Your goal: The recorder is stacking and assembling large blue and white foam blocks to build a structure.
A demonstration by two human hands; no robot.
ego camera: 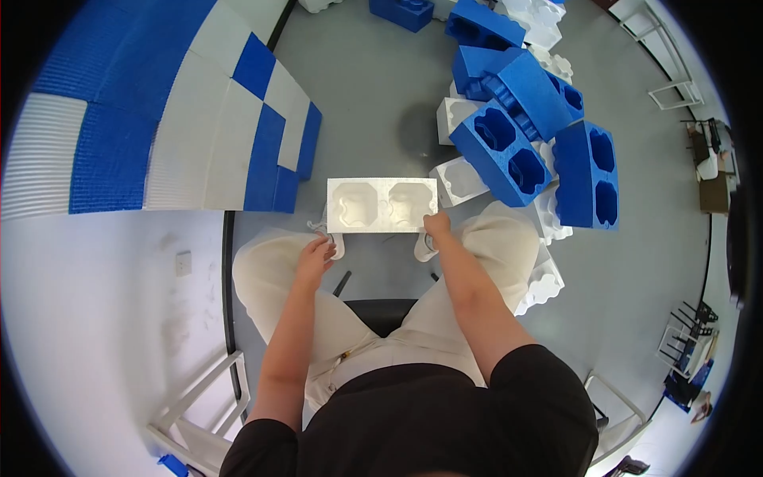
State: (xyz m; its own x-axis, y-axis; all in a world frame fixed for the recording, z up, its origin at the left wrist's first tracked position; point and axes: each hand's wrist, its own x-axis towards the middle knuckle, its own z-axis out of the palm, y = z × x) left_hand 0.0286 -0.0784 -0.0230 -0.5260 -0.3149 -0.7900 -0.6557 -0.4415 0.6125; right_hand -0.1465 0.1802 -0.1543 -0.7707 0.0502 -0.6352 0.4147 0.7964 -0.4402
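My right hand grips the near right corner of a large white foam building block, whose two octagonal hollows face up. The block is in front of my knees, over my shoes. My left hand is just off the block's near left corner, fingers loosely apart, holding nothing. To the right lies a heap of blue and white blocks; a blue block with two hollows rests on top near my right knee. A smaller white block lies beside the held one.
On the left stands a stacked wall of blue and white blocks against the white room wall. Another blue block is at the heap's right side. White-framed chairs stand behind me to the left and right. A person is at the far right edge.
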